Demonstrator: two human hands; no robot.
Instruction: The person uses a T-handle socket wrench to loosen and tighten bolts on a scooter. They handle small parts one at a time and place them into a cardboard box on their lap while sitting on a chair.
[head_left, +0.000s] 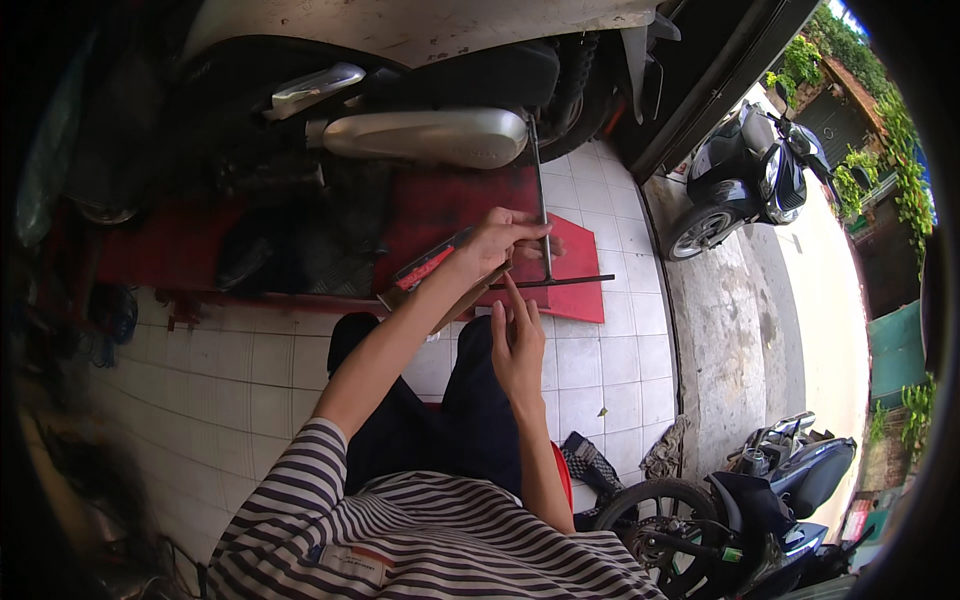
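A long T-handle wrench [543, 190] runs from the rear of a scooter's silver side cover [430, 136] toward me. Its crossbar lies at the near end. My left hand [497, 240] is closed about the shaft, a little beyond the crossbar, with fingertips showing past the metal. Nearer to me, my right hand [520, 350] has its fingers stretched out. Its index fingertip meets the left end of the crossbar, and the hand grips nothing. Where the wrench's far tip sits is hard to make out.
Under the scooter is a red lift platform [575, 255]. A red and black box [424, 266] lies on it, partly behind my left forearm. White floor tiles [580, 415] surround it. A scooter [750, 175] and a motorcycle [700, 520] stand to the right, with a rag [664, 450] on the floor.
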